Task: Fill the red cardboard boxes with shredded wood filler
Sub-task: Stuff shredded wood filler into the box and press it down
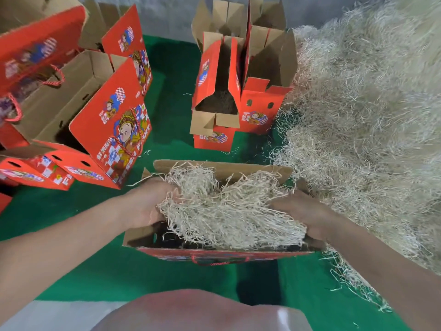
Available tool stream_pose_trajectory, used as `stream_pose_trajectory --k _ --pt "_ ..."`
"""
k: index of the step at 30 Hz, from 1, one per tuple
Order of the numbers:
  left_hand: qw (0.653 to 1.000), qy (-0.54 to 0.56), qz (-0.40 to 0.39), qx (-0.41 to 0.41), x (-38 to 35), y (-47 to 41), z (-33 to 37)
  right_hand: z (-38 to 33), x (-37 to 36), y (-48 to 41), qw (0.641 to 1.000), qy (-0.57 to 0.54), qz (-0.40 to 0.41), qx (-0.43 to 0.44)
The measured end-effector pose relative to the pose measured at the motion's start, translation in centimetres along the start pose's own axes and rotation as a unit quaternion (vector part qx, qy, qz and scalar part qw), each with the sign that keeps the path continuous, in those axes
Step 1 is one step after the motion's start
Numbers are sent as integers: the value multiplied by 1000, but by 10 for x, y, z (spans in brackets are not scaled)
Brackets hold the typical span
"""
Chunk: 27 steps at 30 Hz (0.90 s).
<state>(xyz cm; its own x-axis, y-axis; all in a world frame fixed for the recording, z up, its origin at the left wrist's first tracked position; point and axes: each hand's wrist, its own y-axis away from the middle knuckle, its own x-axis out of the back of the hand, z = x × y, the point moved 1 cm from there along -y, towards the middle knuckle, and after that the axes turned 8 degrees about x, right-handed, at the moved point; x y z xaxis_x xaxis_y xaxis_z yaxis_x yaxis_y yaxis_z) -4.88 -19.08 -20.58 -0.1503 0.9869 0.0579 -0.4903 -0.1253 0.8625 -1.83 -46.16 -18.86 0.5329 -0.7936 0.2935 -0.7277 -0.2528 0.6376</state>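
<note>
An open red cardboard box [214,253] with a rope handle sits on the green floor right in front of me. A bundle of pale shredded wood filler [226,211] lies across its open top and spills over the rim. My left hand [145,201] grips the bundle's left side, and my right hand [303,211] grips its right side. A large heap of the same filler [362,120] rises at the right.
Several empty red boxes [90,130] with open flaps stand and lean at the left. Two upright open boxes [238,91] stand further back at centre. Loose strands are scattered on the green mat [167,115]. My knee [202,311] fills the bottom edge.
</note>
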Motion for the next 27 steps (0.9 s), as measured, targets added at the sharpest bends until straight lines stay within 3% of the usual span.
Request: stream_pose_trajectory --k 5,7,10,15,17,19,23,25,27 --pt "980 -56 -188 21 -13 11 6 -13 -17 -4 994 -65 -84 12" --pt "975 -72 -211 24 -20 15 9 -17 -29 -6 992 -83 -91 30" --pt "980 -58 -187 24 -26 15 10 -14 -35 -8 992 -98 -68 31" --pt "999 -33 -6 -9 -5 6 8 -5 -8 7 995 -100 -12 -2" --pt "1000 1 5 -14 6 1 5 -2 3 7 991 -125 41 -25" --pt "999 3 -39 -27 9 3 6 -1 4 11 990 -118 61 -41" --pt "971 -124 -204 -14 -6 9 6 -10 -9 8 982 -179 3 -51" --pt "936 -255 -243 -3 -21 8 0 -15 -23 2 979 -193 -55 -45" --pt "914 -333 -229 -34 -39 6 -7 -16 -33 -3 977 -172 -119 -38"
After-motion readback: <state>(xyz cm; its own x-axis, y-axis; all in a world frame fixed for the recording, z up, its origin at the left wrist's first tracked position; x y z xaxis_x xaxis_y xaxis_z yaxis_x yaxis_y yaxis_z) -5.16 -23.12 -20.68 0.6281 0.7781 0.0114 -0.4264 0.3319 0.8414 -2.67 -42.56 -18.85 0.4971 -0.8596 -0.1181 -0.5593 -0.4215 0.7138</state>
